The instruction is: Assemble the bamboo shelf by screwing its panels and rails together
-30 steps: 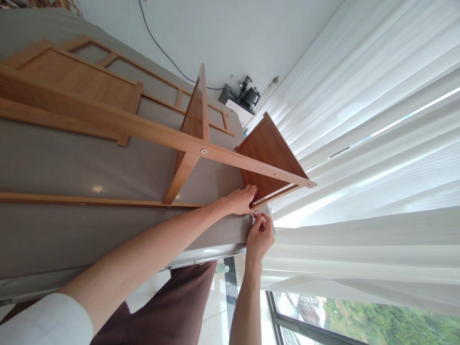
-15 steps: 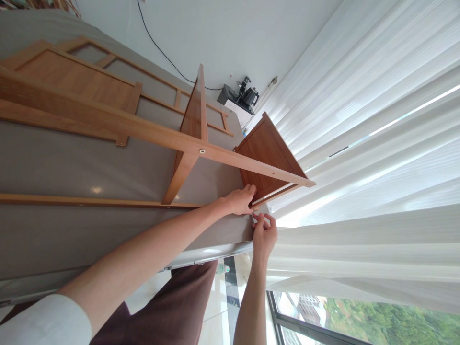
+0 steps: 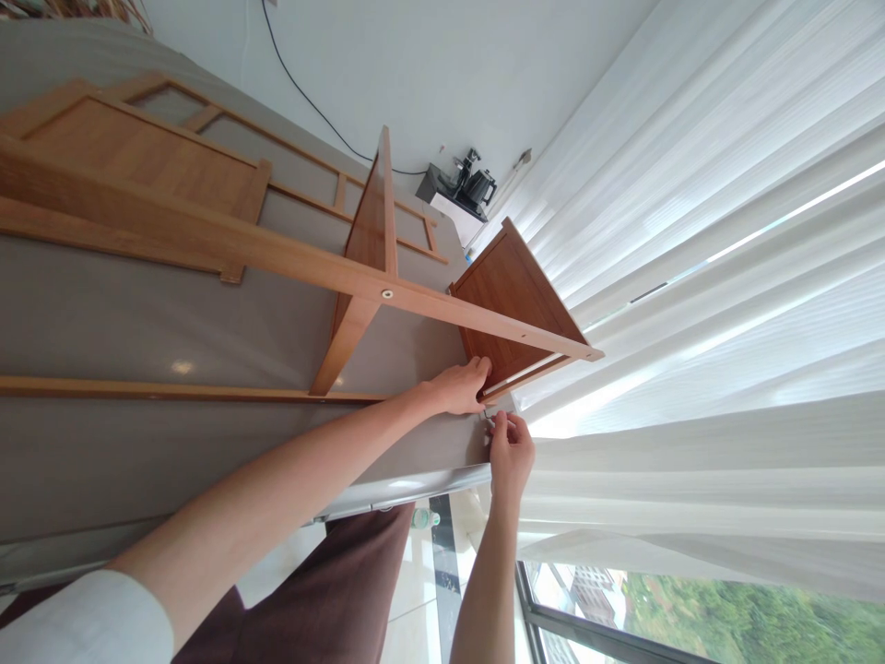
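Observation:
My left hand (image 3: pixel 462 385) is closed around the near lower corner of a wooden shelf frame, where the lower rail (image 3: pixel 207 391) meets the end panel (image 3: pixel 517 295). Just beyond that corner, my right hand (image 3: pixel 510 443) pinches a small, thin, dark tool (image 3: pixel 488 418) that looks like a hex key; most of it is hidden by the fingers. Above both hands runs the upper rail (image 3: pixel 290 261), with a bolt head (image 3: pixel 387 294) showing at the middle panel (image 3: pixel 370 217). The middle panel stands upright between the rails.
A loose wooden panel (image 3: pixel 152 180) and a slatted wooden frame (image 3: pixel 341 191) lie behind on the grey surface (image 3: pixel 228 470). A black kettle (image 3: pixel 478 187) stands on a small cabinet at the back. White curtains (image 3: pixel 725 304) hang on the right, close to the end panel.
My right hand's fingers have shifted slightly and turned near the corner, curling in a little more. My left hand keeps its hold, and the wooden frame stays in place.

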`<state>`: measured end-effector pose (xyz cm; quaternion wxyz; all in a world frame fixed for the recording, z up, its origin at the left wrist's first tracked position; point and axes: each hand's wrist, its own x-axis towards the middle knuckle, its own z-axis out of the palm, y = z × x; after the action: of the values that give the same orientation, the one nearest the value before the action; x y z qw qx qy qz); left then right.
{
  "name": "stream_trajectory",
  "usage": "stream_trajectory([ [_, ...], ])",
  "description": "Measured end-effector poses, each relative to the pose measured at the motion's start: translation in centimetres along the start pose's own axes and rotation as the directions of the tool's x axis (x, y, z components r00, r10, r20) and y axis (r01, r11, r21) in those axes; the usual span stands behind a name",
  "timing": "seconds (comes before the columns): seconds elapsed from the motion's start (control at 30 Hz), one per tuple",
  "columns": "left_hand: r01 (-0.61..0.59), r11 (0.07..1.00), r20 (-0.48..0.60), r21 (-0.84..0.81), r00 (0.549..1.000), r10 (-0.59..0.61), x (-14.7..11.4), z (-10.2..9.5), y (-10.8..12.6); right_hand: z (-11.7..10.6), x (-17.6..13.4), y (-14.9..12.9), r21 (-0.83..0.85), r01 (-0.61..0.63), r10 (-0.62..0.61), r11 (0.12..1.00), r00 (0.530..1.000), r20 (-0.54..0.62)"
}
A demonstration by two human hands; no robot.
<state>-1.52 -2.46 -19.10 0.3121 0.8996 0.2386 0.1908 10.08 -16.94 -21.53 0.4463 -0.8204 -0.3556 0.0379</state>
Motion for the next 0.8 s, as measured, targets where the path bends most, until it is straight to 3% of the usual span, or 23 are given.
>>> stream_trajectory([
  [0.53, -0.011, 1.000, -0.007, -0.004, 1.000, 0.011, 0.2, 0.3, -0.2, -0.1, 0.7, 0.4, -0.058, 0.086, -0.086, 0.995, 0.996, 0.002],
  [0.8, -0.007, 1.000, 0.003, -0.002, 1.000, 0.007, 0.1, 0.1, -0.2, 0.9, -0.9, 0.2, -0.104, 0.136, -0.146, 0.985, 0.984, -0.097],
])
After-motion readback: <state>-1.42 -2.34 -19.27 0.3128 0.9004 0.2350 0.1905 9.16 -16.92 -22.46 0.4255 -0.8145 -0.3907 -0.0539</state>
